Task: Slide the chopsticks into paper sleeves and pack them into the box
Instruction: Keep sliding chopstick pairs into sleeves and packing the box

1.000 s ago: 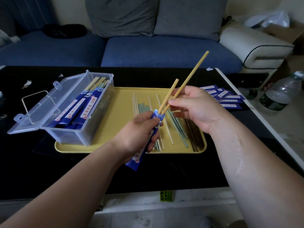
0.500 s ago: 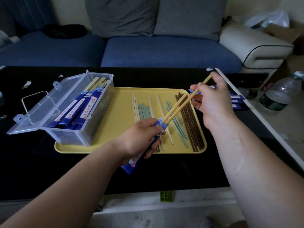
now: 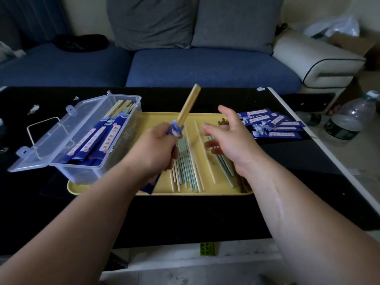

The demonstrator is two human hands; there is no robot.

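Observation:
My left hand [image 3: 156, 149] grips a blue paper sleeve [image 3: 175, 129] over the yellow tray [image 3: 216, 118]. A pair of tan chopsticks [image 3: 188, 104] sticks up and away out of the sleeve's top. My right hand [image 3: 230, 138] hovers open to the right of it, fingers spread, holding nothing. Loose green, pale and dark chopsticks [image 3: 186, 163] lie on the tray beneath both hands. The clear plastic box [image 3: 82, 145] stands on the tray's left end with its lid open, holding several sleeved pairs. A pile of empty blue sleeves [image 3: 271, 125] lies right of the tray.
The tray sits on a black table [image 3: 205, 219] whose white edge runs along the right. A plastic bottle [image 3: 349, 118] stands on the floor at right. A blue sofa [image 3: 185, 66] with grey cushions is behind the table. Small scraps [image 3: 34, 109] lie at the table's far left.
My right hand let go of the tan chopsticks and opened. The chopsticks went deeper into the sleeve, and my left hand lifted it and swung it more upright.

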